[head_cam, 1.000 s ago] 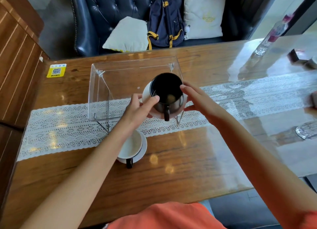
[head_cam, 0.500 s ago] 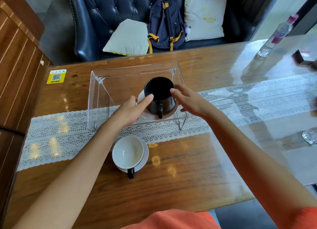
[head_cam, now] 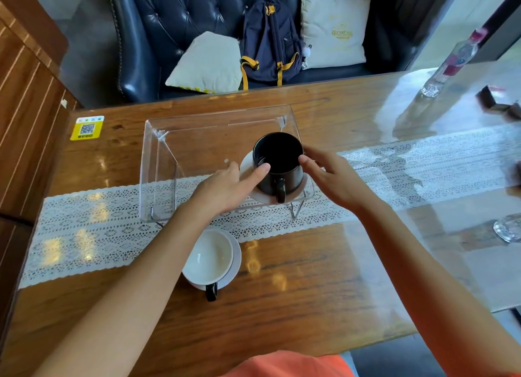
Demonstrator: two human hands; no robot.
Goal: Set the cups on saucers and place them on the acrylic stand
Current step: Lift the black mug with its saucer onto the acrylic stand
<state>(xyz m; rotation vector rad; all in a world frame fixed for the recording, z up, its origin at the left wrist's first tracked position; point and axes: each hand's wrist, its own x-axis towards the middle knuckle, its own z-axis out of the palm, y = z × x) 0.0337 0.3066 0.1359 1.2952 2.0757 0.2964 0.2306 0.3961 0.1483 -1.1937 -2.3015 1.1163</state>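
Black cup (head_cam: 277, 162) on its saucer (head_cam: 248, 165) sits between loosely open left hand (head_cam: 225, 187) and right hand (head_cam: 335, 179), fingertips touching

A: What colour is the cup (head_cam: 277, 162) on the clear acrylic stand (head_cam: 197, 139)?

B: Black, on a white saucer (head_cam: 248, 165). The other cup (head_cam: 208, 256) is white inside, with a black handle.

A: And the bench (head_cam: 296, 292)?

B: Brown wood grain, with a white lace runner (head_cam: 84, 235) in an openwork pattern and a yellow QR sticker (head_cam: 87, 128).

A: Behind it?

B: A navy backpack (head_cam: 269, 42) with yellow straps, cream cushions (head_cam: 208, 59), a dark blue tufted sofa (head_cam: 174, 15).
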